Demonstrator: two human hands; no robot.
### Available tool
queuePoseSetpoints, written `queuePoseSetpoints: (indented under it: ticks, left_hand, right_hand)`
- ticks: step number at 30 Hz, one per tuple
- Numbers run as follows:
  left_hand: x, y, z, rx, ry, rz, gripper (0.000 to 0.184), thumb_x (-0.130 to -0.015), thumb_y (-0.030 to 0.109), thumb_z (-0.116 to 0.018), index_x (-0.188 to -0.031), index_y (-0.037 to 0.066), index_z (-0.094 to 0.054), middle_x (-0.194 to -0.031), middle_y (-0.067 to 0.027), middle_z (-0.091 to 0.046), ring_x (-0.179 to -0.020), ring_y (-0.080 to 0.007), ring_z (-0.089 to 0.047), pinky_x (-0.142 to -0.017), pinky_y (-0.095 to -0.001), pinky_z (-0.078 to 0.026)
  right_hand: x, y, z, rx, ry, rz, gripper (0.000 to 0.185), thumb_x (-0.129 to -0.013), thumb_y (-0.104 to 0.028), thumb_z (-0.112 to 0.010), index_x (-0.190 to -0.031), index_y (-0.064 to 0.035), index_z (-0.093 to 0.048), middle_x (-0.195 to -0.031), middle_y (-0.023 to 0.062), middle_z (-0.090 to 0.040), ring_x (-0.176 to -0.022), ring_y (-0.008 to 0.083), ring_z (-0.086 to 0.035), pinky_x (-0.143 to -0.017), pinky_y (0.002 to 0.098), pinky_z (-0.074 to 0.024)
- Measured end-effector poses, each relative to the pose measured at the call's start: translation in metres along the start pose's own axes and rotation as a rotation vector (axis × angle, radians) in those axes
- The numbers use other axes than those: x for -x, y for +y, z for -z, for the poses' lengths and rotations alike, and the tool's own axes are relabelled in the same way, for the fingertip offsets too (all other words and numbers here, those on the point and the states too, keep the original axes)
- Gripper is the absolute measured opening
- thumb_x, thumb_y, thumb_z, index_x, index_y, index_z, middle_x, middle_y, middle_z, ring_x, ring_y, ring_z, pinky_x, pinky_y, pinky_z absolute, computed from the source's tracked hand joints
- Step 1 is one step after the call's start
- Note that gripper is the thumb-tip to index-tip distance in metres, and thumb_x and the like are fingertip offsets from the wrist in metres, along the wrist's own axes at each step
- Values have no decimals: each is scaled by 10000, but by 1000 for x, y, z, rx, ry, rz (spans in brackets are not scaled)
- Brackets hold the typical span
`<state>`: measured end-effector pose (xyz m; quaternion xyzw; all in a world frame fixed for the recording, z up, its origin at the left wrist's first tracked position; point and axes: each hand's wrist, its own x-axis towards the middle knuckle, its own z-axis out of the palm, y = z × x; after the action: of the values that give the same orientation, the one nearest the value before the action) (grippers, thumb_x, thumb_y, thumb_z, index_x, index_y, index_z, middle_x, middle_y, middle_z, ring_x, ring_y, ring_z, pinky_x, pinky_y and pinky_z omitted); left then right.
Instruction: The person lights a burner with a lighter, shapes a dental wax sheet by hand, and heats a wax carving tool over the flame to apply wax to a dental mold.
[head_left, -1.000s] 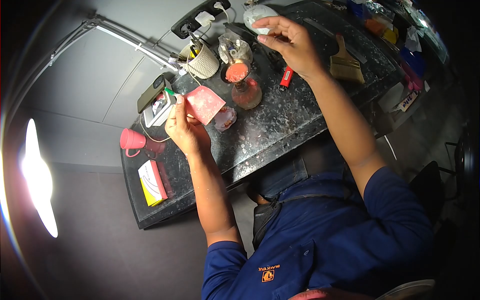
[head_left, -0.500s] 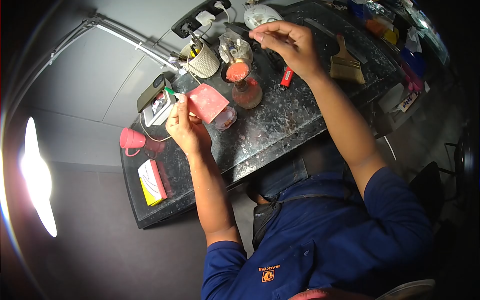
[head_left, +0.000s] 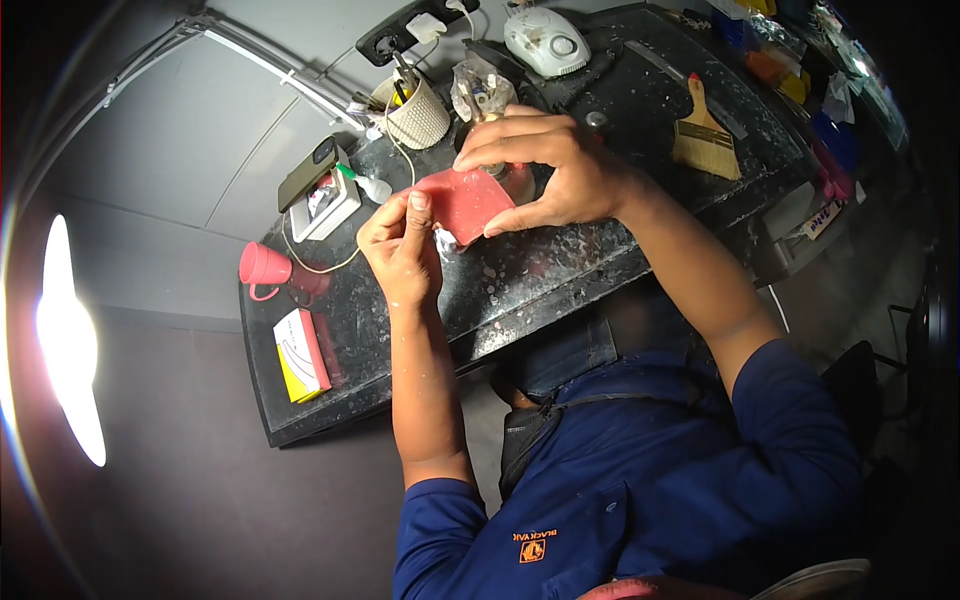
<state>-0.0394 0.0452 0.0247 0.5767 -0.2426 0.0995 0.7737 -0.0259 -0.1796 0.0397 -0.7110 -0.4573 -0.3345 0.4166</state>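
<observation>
A thin pink sheet, which looks like modelling wax [head_left: 466, 206], is held up over the bench between both hands, slightly bowed. My left hand [head_left: 405, 248] pinches its left edge between thumb and fingers. My right hand [head_left: 565, 172] spans its right side, thumb at the lower right corner and fingers along the top edge. Behind the sheet and right hand stands a glass burner [head_left: 518, 184], mostly hidden. A small whitish object [head_left: 447, 241] shows just under the sheet; its kind is unclear.
On the dark speckled bench [head_left: 540, 270] are a pink mug [head_left: 264, 266], a box [head_left: 302, 357], a white woven pot of tools [head_left: 417, 118], a white machine [head_left: 546, 42] and a wide brush [head_left: 706, 140]. A phone [head_left: 308, 180] leans on a white container.
My right hand has come down and left from above the bench and taken hold of the pink sheet. My left hand has moved slightly right with it.
</observation>
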Motion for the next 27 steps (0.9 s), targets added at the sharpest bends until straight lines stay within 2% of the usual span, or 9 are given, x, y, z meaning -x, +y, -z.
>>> queuePoseSetpoints:
  ticks: [7, 10, 11, 14, 18, 19, 22, 24, 27]
  left_hand:
    - [-3, 4, -11, -10, 8, -109, 314, -936, 25, -661, -1237, -40, -594, -1034, -94, -652, -857, -140, -642, -698, -244, -514]
    - [-4, -2, -5, -237, -31, -243, 302, -935, 12, -654, -1228, -45, -612, -1135, -147, -627, -934, -173, -657, -713, -257, -539]
    - [-7, -5, -3, -350, -111, -377, 278, -898, 7, -699, -1169, -43, -661, -1270, -164, -550, -1032, -187, -637, -874, -289, -545]
    - [-3, 10, -17, -636, -135, -385, 319, -837, 26, -760, -1146, -24, -698, -1304, -188, -531, -986, -209, -654, -801, -276, -566]
    - [-1, 2, -13, -714, -141, -412, 316, -804, 3, -775, -1112, -15, -710, -1012, -145, -670, -757, -147, -623, -668, -249, -511]
    - [-3, 3, -15, -736, -131, -501, 282, -795, -22, -770, -1070, -29, -708, -815, -106, -666, -705, -147, -615, -638, -253, -490]
    - [5, -2, -8, -708, -92, -369, 250, -795, -46, -758, -1039, -50, -701, -761, -109, -648, -670, -156, -611, -626, -252, -482]
    - [5, -7, -9, -631, -73, -412, 192, -827, -47, -734, -1015, -59, -698, -729, -93, -646, -600, -134, -591, -565, -241, -460]
    - [10, 1, -10, -420, -54, -161, 129, -880, -11, -704, -999, -61, -706, -720, -79, -657, -550, -105, -571, -503, -225, -428]
  right_hand:
    - [6, -1, -1, -52, 8, -81, 451, -673, -167, -902, -1056, -13, -720, -1084, 154, -700, -939, 233, -659, -763, 332, -548]
    - [7, 2, -3, -106, 24, -104, 347, -719, -134, -870, -1005, 2, -728, -1042, 163, -713, -913, 229, -685, -775, 323, -545]
    - [7, 4, -5, -140, 52, -100, 296, -748, -127, -843, -989, 2, -729, -977, 148, -714, -857, 219, -686, -743, 311, -534]
    - [8, 4, -2, -209, 75, -125, 227, -792, -115, -808, -968, 4, -729, -897, 123, -713, -779, 180, -670, -687, 282, -508]
    - [7, 2, 1, -319, 51, -176, 198, -811, -117, -805, -936, 14, -724, -865, 92, -703, -739, 103, -617, -623, 238, -456]
    - [8, 3, -1, -318, 52, -175, 198, -811, -117, -805, -936, 14, -724, -865, 92, -703, -739, 103, -617, -623, 238, -456]
    - [5, 5, -1, -338, 63, -103, 226, -813, -126, -807, -980, 1, -720, -890, 60, -700, -699, 79, -571, -600, 229, -430]
    - [5, -5, -2, -343, 98, -265, 259, -811, -130, -813, -1022, -24, -706, -942, 19, -697, -669, 55, -499, -578, 227, -397]
    - [-1, -9, -2, -308, 115, -214, 290, -776, -112, -831, -1015, -53, -677, -982, -17, -671, -693, 43, -451, -593, 225, -379]
